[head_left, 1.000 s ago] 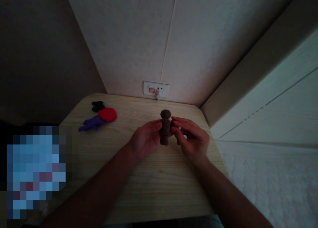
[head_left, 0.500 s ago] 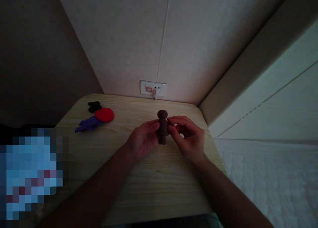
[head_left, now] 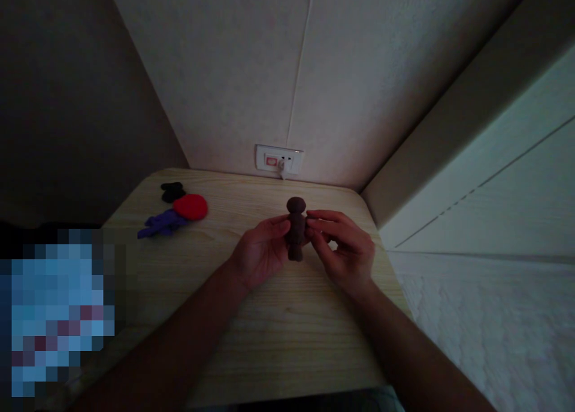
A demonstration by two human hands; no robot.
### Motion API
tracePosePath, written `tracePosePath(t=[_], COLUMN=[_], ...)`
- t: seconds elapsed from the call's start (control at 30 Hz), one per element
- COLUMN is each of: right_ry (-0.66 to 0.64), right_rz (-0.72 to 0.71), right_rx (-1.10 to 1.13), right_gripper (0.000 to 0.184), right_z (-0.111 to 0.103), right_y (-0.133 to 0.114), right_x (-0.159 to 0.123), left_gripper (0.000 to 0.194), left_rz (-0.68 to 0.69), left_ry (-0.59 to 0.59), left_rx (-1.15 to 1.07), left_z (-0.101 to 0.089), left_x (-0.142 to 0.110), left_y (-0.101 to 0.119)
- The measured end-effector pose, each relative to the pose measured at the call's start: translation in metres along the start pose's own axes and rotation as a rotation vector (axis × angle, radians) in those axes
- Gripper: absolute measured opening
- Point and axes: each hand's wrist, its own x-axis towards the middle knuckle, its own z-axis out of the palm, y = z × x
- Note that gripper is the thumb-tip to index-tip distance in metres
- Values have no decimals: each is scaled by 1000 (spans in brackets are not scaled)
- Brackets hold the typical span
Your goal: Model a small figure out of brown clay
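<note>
A brown clay figure (head_left: pixel 296 226) stands upright in the air above the table, with a round head, a thicker body and two short legs. My left hand (head_left: pixel 264 250) is closed around its left side, the thumb lying on the front of the body. At the figure's right side, my right hand (head_left: pixel 344 244) pinches a small brown clay piece against the body. The fingertips cover most of that piece, so I cannot tell whether it is joined on.
On the left of the wooden table (head_left: pixel 251 352) lie a flat red clay disc (head_left: pixel 191 206), purple clay (head_left: pixel 164 223) and black clay pieces (head_left: pixel 172 192). A wall socket (head_left: pixel 279 160) with a plug sits behind. A blurred blue object (head_left: pixel 54 304) is at lower left.
The fingers of my right hand have shifted slightly at the figure's side and cover more of the small piece. My left hand keeps the same hold. The view has moved a little.
</note>
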Motion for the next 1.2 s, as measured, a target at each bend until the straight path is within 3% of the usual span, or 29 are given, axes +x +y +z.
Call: tracePosePath(t=[0.23,0.63,1.2], right_ry=[120,49,18], right_rz=[115,161,142], right_rx=[137,219,202], right_gripper=[18,16,15], right_z=[4,2,3], right_y=[-3,-6,-3], right_x=[-5,1,-1], left_gripper=[12,10,12], left_rz=[-15,-18,-25], left_ry=[-5,-77,-5], left_rx=[-46,-19,-14], left_z=[3,-1,0], left_x=[-2,-2,-2], left_y=[0,-1,0])
